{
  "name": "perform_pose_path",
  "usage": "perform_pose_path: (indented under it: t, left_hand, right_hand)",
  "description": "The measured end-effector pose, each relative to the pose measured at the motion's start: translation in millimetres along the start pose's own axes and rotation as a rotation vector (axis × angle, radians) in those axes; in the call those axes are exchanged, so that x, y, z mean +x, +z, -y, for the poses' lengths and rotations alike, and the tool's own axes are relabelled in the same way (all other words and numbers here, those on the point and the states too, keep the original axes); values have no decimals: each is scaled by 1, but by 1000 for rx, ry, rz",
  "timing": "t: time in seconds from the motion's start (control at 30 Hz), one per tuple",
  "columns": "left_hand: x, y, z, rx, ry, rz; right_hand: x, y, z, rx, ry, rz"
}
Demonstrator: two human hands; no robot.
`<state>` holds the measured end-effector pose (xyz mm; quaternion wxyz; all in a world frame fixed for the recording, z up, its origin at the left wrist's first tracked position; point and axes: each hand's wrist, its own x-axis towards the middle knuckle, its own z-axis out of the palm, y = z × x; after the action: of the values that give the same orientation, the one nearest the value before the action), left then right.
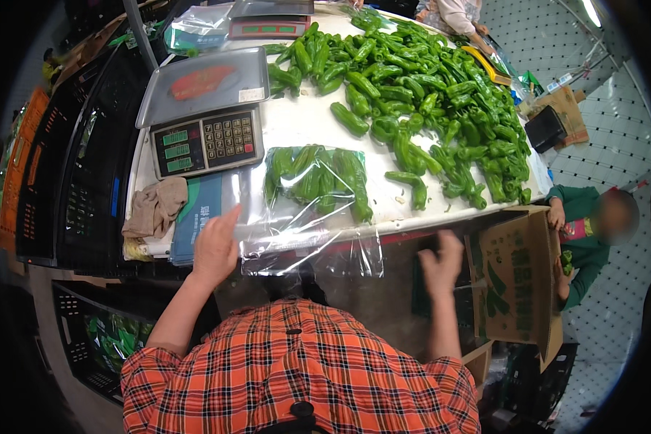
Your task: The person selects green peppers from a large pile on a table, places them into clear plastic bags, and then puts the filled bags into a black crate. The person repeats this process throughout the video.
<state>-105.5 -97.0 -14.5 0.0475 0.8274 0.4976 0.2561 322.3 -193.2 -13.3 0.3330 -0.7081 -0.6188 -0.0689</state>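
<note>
A clear plastic bag (304, 249) lies at the table's front edge, its loose end hanging over. Several green peppers (318, 173) sit side by side inside it. My left hand (218, 246) is just left of the bag, fingers stretched out over a stack of blue printed bags (188, 235); whether it touches the clear plastic I cannot tell. Out past the table edge, my right hand (443, 262) is slightly blurred, thumb apart from the fingers and nothing in it. A large heap of loose green peppers (441, 94) covers the right side of the table.
A digital scale (206, 141) with a metal pan stands at the left, a brown cloth (157, 207) below it. Black crates (87, 173) line the left side. At the right, a person in green (589, 231) stands beside an open cardboard box (510, 278). Another person's arm (459, 18) reaches in at the far side.
</note>
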Motion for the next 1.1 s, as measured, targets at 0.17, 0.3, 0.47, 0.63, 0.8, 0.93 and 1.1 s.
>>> perform_pose_path:
  t: [0.17, 0.3, 0.47, 0.63, 0.8, 0.93, 1.1]
  left_hand:
    - [19, 16, -9, -62, 368, 143]
    - [41, 17, -11, -396, 122, -19]
    - [98, 28, -14, -1085, -671, -1]
    - [108, 76, 1, -969, -954, 258]
    - [98, 96, 6, -778, -894, 250]
    - [96, 105, 8, -968, -974, 176]
    - [118, 89, -15, -1131, -1213, 394]
  right_hand:
    - [4, 56, 43, 121, -472, 273]
    - [44, 58, 41, 669, -228, 277]
    - [92, 69, 50, 1258, 680, 630]
    - [91, 112, 13, 1299, 1032, 716]
    - [90, 117, 10, 1012, 1095, 813]
    - [98, 131, 2, 485, 446, 779]
    - [134, 135, 6, 831, 873, 1151]
